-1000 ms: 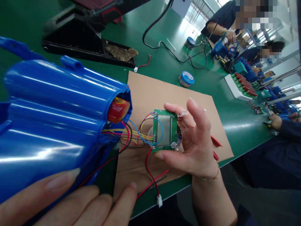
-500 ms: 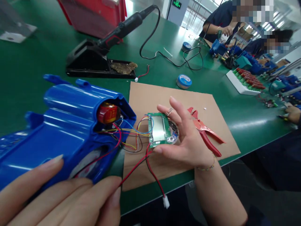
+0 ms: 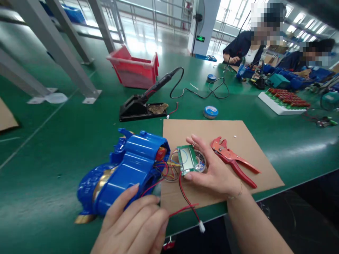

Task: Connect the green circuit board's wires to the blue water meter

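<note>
Handling red wire [image 3: 183, 210] seems the step: the left hand [image 3: 139, 222], lower centre, pinches it; the right hand [image 3: 212, 174], mid-frame, holds the circuit board [image 3: 188, 161]; next, slack likely matters.

Bright light came through the far windows [image 3: 230, 12], glaring off the green table [image 3: 299, 151]; the edges looked stretched.

Right forearm [image 3: 255, 217] cut off, round object [image 3: 202, 162] part-hidden
</note>
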Tool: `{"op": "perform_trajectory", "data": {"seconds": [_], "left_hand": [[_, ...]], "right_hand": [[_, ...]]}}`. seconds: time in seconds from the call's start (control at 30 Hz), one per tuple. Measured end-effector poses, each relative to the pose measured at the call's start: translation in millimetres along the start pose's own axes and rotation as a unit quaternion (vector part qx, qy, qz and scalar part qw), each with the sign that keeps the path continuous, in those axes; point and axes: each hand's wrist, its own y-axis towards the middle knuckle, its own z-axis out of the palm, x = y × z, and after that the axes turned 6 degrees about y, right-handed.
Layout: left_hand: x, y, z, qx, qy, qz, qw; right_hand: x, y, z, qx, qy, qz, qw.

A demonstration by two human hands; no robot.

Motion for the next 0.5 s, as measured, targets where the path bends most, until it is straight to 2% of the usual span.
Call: {"op": "perform_trajectory", "data": {"seconds": [0.17, 0.3, 0.4, 0.5], "left_hand": [[-8.7, -3.6, 2.5, -0.006, -0.001, 0.009, 1.000], [-12.2, -4.3, -0.9, -0.063, 0.037, -0.012, 0.997], [-2.6, -6.0, -6.4, -0.078, 0.125, -0.056, 0.988], [15.8, -10.5, -10.5, -0.040, 0.230, -0.084, 0.969]], "right_hand": [[9.7, -2.6, -1.9, -0.001, -0.032, 0.029, 0.999], [24.1, -5.3, -2.4, 0.002, -0.080, 0.032, 0.996], [25.5, -5.8, 2.1, -0.001, -0.092, 0.040, 0.995], [19.0, -5.9, 7.5, -0.008, -0.073, 0.055, 0.996]]}}
